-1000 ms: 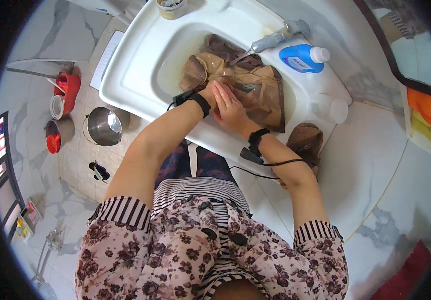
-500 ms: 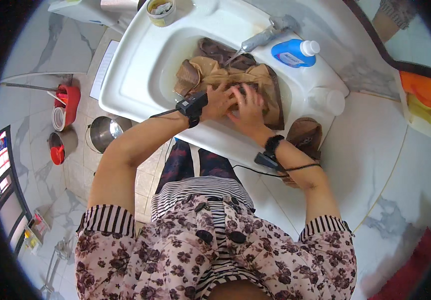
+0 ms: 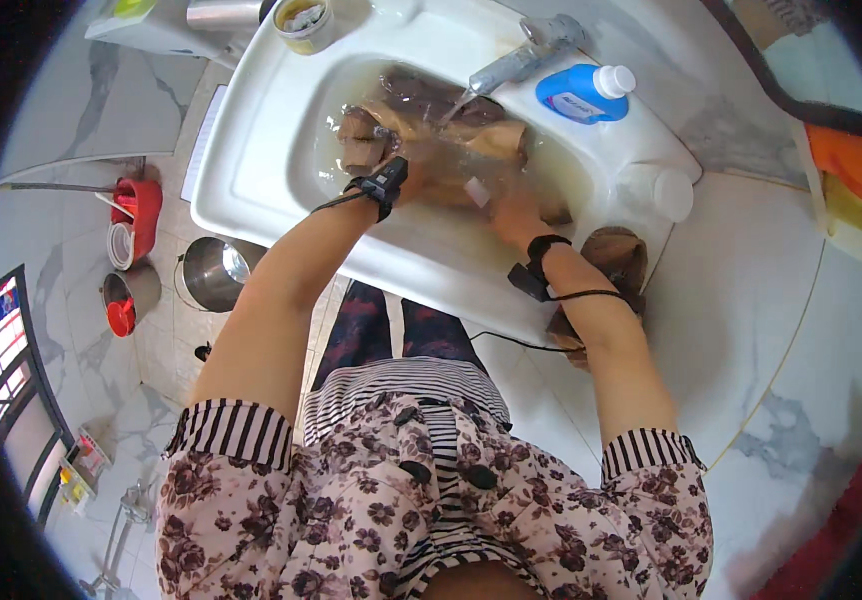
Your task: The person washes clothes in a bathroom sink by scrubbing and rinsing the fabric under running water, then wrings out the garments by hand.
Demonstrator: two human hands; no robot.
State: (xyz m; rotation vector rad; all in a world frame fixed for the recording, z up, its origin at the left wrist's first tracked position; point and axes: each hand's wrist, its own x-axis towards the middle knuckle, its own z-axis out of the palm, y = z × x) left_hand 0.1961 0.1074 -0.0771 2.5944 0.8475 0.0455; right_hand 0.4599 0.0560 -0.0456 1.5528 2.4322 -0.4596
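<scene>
A tan and dark brown garment (image 3: 441, 105) lies soaked in cloudy water inside the white washbasin (image 3: 251, 170). From the metal tap (image 3: 516, 65) a stream falls onto the cloth. My left hand (image 3: 421, 178) is down in the basin against the garment's near side, its fingers smeared by motion. Nearer the basin's right part, my right hand (image 3: 518, 215) dips into the murky water, fingers blurred and partly under the surface. Between the hands shows a small white patch (image 3: 478, 192), perhaps a label. Whether either hand grips the cloth cannot be made out.
A blue bottle with a white cap (image 3: 586, 95) and a white container (image 3: 651, 190) stand on the basin's right ledge. Brown cloth (image 3: 614, 258) hangs over the front right rim. A small tub (image 3: 303, 25) sits at the back left. Metal buckets (image 3: 213, 272) stand on the floor.
Both hands have gone from lying spread on the garment to lower in the water, with the right shifted rightward. The cloth's right part has sunk and the water has spread cloudy over it.
</scene>
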